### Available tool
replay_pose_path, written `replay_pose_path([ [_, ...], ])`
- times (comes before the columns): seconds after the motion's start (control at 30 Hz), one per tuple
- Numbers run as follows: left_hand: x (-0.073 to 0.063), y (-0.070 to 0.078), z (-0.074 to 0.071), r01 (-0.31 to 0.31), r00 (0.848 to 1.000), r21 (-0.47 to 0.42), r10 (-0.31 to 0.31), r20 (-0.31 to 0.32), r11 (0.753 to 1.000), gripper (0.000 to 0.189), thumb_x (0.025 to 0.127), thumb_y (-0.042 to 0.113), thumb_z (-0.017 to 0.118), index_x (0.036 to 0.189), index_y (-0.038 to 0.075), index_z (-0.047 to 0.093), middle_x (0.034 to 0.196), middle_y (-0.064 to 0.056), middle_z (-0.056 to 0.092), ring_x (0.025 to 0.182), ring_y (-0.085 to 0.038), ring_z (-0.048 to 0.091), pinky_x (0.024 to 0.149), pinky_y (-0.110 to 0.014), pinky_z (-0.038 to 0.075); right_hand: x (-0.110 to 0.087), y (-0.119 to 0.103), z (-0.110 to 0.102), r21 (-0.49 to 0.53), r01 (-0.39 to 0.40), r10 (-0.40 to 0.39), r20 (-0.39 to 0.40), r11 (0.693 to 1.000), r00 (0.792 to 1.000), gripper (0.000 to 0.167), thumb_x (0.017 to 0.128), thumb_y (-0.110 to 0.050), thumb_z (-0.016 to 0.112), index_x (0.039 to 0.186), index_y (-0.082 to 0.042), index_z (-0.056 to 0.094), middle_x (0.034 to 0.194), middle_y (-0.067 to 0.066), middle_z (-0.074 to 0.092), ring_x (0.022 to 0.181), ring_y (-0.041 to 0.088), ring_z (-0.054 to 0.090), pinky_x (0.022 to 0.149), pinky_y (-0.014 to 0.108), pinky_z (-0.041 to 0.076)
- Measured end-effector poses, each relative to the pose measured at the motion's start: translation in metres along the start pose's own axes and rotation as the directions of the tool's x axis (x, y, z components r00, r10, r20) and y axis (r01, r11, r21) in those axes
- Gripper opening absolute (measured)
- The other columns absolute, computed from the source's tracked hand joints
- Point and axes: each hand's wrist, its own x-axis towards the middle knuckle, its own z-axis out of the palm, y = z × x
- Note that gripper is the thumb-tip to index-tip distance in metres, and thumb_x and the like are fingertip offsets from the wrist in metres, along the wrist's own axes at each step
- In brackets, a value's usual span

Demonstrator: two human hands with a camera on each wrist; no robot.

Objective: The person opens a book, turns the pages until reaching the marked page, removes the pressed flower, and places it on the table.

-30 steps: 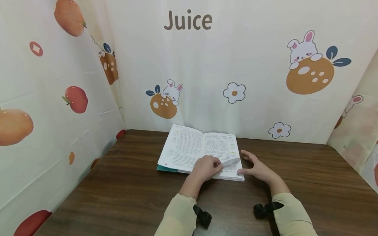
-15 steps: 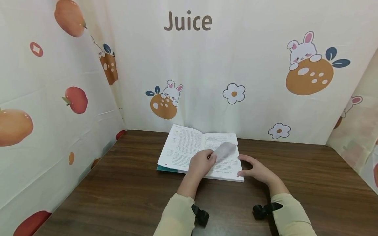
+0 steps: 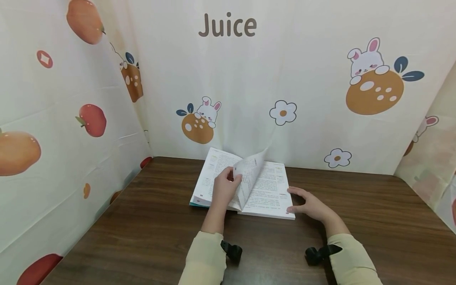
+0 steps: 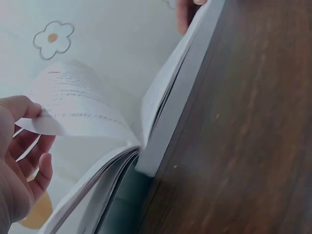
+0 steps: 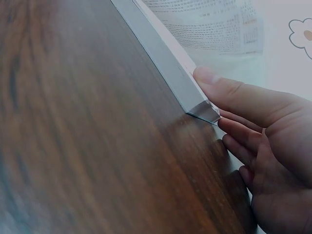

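An open book (image 3: pixel 268 198) with printed pages lies on the wooden table, its teal cover showing under the left side. My left hand (image 3: pixel 223 188) pinches the edge of a single page (image 3: pixel 251 174), which stands up curved over the middle of the book. Thumb and fingers grip that page (image 4: pixel 73 109) in the left wrist view. My right hand (image 3: pixel 311 206) holds the book's right edge near the lower corner. In the right wrist view, the thumb of the right hand (image 5: pixel 265 126) rests on the top page while the fingers lie along the side of the page block (image 5: pixel 163 63).
Brown wooden tabletop (image 3: pixel 135 233) spreads around the book. Behind it hangs a white curtain (image 3: pixel 246 79) printed with fruit, rabbits and flowers, close to the book's far edge. A similar printed cloth (image 3: pixel 57 158) runs along the left side.
My left hand has moved left and away from me, lifting the page from the right side to stand over the book's middle. The right hand has stayed at the right edge.
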Motion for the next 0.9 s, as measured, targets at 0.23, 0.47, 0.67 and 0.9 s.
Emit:
replay_pose_path([
  [0.23,0.006,-0.008,-0.015,0.036,0.995,-0.1,-0.046,-0.092,0.994,0.019,0.085,0.018,0.065,0.1,0.006,0.064,0.084,-0.005,0.06,0.076,-0.016,0.052,0.068,-0.028,0.044,-0.001,0.0,0.0,0.015,-0.005,0.005,-0.001,1.0,1.0,0.083,0.072,-0.036,0.078,0.139,-0.005,0.04,0.146,0.024,0.025,0.133,0.044,0.015,0.1,0.064,0.013],
  [0.47,0.013,-0.02,-0.041,0.059,0.973,-0.163,-0.093,-0.213,0.985,0.02,0.082,0.011,0.067,0.1,0.001,0.067,0.082,-0.008,0.061,0.073,-0.014,0.049,0.065,-0.024,0.04,-0.001,-0.001,0.001,0.024,-0.008,0.008,0.003,1.0,1.0,0.083,0.072,-0.036,0.078,0.139,-0.005,0.039,0.146,0.024,0.024,0.133,0.045,0.014,0.099,0.065,0.013],
  [0.67,0.013,-0.038,-0.074,0.222,0.969,-0.065,-0.227,-0.1,0.973,0.023,0.085,0.016,0.066,0.103,0.003,0.066,0.091,-0.009,0.06,0.084,-0.019,0.052,0.07,-0.027,0.041,-0.001,-0.001,0.001,0.018,-0.006,0.006,-0.001,1.0,1.0,0.083,0.072,-0.036,0.078,0.139,-0.004,0.04,0.146,0.024,0.025,0.133,0.044,0.015,0.1,0.064,0.013],
  [0.9,0.005,-0.056,-0.103,0.341,0.926,0.185,-0.363,0.104,0.922,0.032,0.084,0.011,0.062,0.115,0.004,0.055,0.088,-0.012,0.057,0.074,-0.021,0.051,0.062,-0.03,0.04,-0.001,-0.003,0.001,0.016,0.003,-0.003,-0.002,1.0,1.0,0.082,0.072,-0.035,0.077,0.138,-0.004,0.04,0.146,0.024,0.025,0.133,0.044,0.015,0.1,0.064,0.013],
])
